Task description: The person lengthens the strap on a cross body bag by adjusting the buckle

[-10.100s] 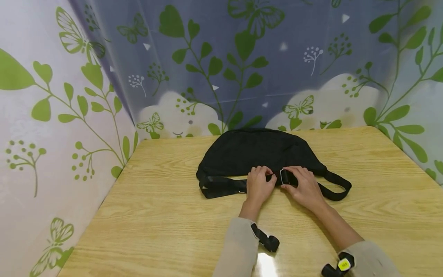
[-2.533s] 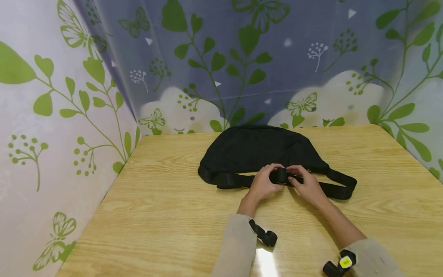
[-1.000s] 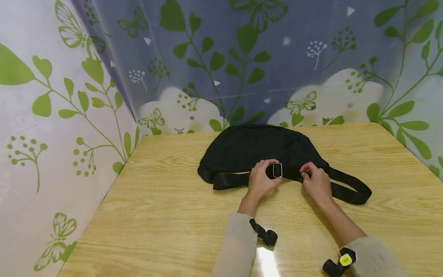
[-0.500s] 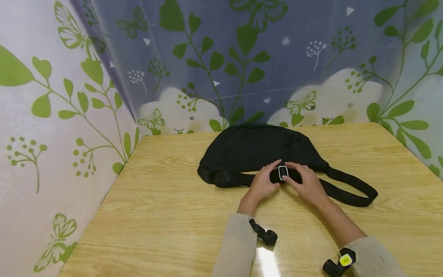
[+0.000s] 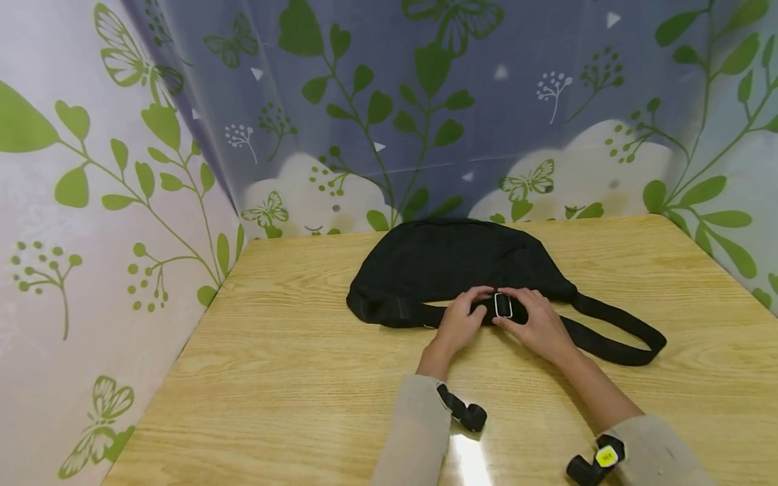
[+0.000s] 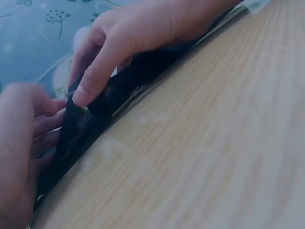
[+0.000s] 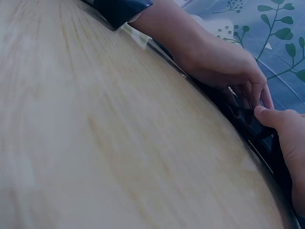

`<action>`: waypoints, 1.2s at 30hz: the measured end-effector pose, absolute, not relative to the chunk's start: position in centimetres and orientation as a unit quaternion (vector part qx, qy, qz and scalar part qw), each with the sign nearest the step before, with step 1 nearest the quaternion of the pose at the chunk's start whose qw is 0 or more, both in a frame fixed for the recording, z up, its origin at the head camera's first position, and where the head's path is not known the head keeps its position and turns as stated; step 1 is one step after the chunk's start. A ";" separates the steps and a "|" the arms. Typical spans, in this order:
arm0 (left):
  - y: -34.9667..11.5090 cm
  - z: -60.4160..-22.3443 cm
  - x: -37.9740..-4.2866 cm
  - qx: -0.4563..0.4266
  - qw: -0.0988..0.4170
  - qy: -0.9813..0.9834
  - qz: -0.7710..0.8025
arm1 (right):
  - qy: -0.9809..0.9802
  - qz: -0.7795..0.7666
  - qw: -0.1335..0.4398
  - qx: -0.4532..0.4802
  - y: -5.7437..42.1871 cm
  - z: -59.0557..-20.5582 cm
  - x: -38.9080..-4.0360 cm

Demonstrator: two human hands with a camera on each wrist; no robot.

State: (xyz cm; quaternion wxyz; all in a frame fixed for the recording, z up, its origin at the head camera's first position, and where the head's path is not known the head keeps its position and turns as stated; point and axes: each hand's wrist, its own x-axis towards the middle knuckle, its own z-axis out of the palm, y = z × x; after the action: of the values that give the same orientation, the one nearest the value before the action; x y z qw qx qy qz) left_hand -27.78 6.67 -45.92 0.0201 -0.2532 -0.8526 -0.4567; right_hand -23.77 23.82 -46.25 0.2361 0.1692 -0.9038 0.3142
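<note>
In the head view, one black waist bag [image 5: 456, 260] lies at the far edge of the counter [image 5: 292, 364], close to the printed cloth backdrop [image 5: 365, 128]. Its strap [image 5: 614, 351] makes one loop past the bag on the right. One rectangular metal buckle [image 5: 496, 305] is in front of the bag. The right hand [image 5: 541, 324] pinches this buckle between thumb and fingers; the left hand [image 5: 457, 324], just beside, grips the strap. Wood surface extends at both sides of the bag and widely before it. There are two beige sleeves [image 5: 413, 432] and two black wrist mounts [image 5: 468, 415], one with a yellow label [image 5: 606, 457].

In the left wrist view, two hands meet at the dark strap, the right thumb pressing it; wood fills the lower right.

In the right wrist view, both hands hold the strap, and the wood spreads to the left.
</note>
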 end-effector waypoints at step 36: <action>6.7 -45.8 -28.0 -0.202 0.151 -0.864 -0.436 | -0.849 0.446 0.228 0.167 23.6 -45.7 -23.5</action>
State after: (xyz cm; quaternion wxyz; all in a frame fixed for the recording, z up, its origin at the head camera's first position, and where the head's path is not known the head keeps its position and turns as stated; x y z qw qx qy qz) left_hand -28.02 6.70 -45.79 0.1506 -0.2020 -0.8640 -0.4360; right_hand -23.53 23.64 -45.73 0.2283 0.1670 -0.8493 0.4458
